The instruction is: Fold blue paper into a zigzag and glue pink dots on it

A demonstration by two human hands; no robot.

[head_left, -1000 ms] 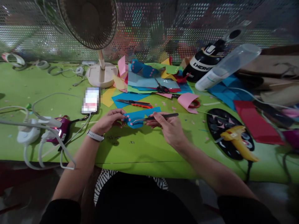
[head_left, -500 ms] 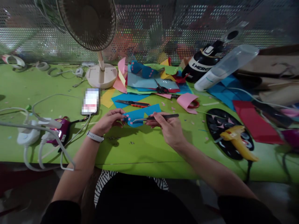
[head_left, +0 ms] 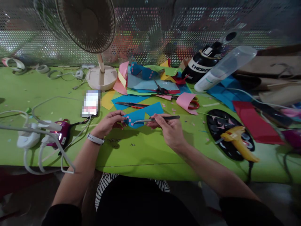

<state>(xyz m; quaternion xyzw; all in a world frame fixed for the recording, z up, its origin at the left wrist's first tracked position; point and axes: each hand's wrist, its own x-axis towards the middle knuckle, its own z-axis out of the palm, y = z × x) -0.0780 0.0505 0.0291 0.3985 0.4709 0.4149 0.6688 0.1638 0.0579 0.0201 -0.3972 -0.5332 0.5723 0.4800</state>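
Head view: the left hand (head_left: pixel 114 121) pinches a flat blue paper piece (head_left: pixel 139 116) over the green tabletop (head_left: pixel 150 150), apparently steadying it; the right hand (head_left: pixel 171 129) grips slim dark metal tweezers (head_left: pixel 148 120), tips near a small pink paper square (head_left: pixel 132 124), seemingly for fine control.

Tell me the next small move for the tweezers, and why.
I'd probably press the lowest pink square lightly with the tweezers: the right hand has their tip at it, and the left hand holds the left end of the blue paper. Whether that square is stuck, I can't tell.
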